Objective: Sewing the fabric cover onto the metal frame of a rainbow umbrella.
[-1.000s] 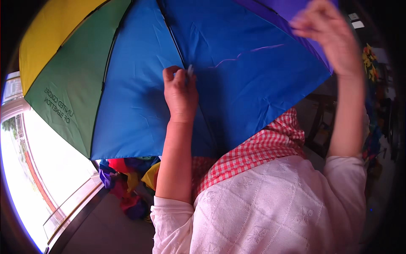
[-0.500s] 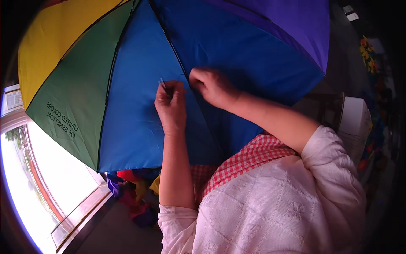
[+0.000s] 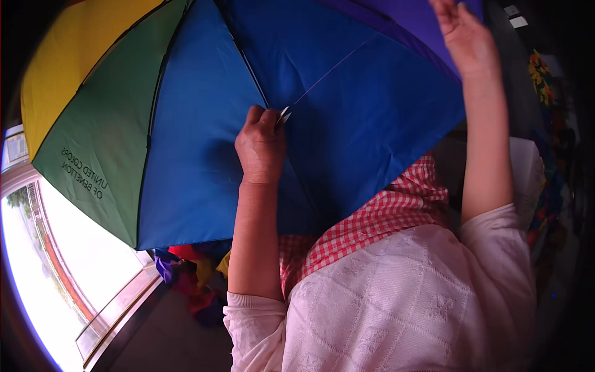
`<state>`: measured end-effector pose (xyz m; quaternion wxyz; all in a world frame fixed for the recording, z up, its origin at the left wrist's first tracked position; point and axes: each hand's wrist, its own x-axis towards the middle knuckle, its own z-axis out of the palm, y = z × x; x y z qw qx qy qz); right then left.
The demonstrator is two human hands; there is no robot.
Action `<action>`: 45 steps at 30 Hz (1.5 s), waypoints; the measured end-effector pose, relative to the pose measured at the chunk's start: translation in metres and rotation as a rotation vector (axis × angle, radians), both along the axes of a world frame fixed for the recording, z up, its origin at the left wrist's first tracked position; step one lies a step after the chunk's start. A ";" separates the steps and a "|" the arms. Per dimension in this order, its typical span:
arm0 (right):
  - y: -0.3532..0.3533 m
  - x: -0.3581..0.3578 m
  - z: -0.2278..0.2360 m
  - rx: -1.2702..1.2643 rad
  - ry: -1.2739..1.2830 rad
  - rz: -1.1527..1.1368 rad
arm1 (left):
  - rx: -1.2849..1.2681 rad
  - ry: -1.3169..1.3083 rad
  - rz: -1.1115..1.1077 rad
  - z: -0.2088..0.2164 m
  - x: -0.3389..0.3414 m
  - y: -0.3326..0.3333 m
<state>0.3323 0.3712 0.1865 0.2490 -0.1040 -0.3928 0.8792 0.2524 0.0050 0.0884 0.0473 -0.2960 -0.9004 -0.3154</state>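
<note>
A: What fills the view?

B: An open umbrella canopy (image 3: 204, 124) with yellow, green, blue and purple panels, spread over the person's lap and chest.

A: And below it?

B: A red checked cloth (image 3: 378, 217) and a heap of coloured fabric (image 3: 192, 279) near the window.

A: The hands?

B: The left hand (image 3: 261, 146) rests on the blue panel, its grip pinching a small white piece (image 3: 284, 115) at a seam. The right hand (image 3: 465, 37) is raised, fingers spread, by the purple panel.

umbrella (image 3: 204, 136): smooth cloth, slight sheen | top (image 3: 403, 297): matt textured knit (pale pink) | checked cloth (image 3: 384, 217): woven
</note>
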 end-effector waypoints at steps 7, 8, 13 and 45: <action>-0.073 -0.001 0.048 0.238 0.022 -0.130 | 0.020 -0.085 -0.130 0.025 -0.014 -0.033; -0.072 0.001 0.048 0.232 0.021 -0.130 | -0.102 -0.046 -0.188 0.032 -0.017 -0.037; -0.072 0.006 0.049 0.211 -0.004 -0.190 | -0.532 0.105 -0.406 0.049 -0.027 -0.032; -0.132 0.072 -0.082 1.124 -0.326 0.338 | 0.041 0.034 0.302 -0.020 -0.021 0.032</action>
